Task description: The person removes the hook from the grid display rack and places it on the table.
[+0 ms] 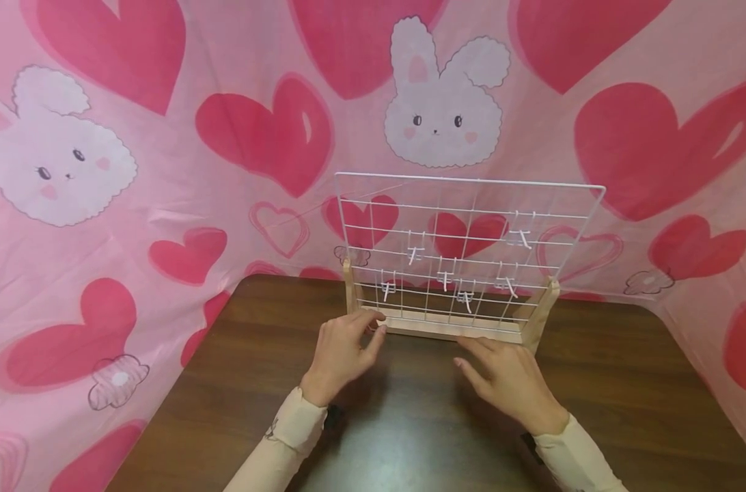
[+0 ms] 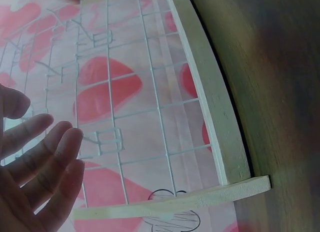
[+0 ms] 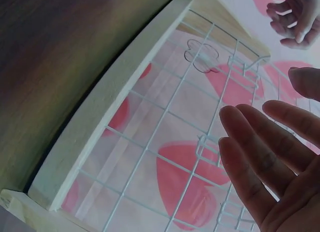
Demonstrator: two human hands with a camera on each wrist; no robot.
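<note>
Hovering hands [image 1: 345, 348] near wire rack [image 1: 464, 257]

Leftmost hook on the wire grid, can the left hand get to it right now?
Probably yes: the left hand is empty, close in front of the wire grid, and nothing visible blocks the way to the leftmost hook.
</note>
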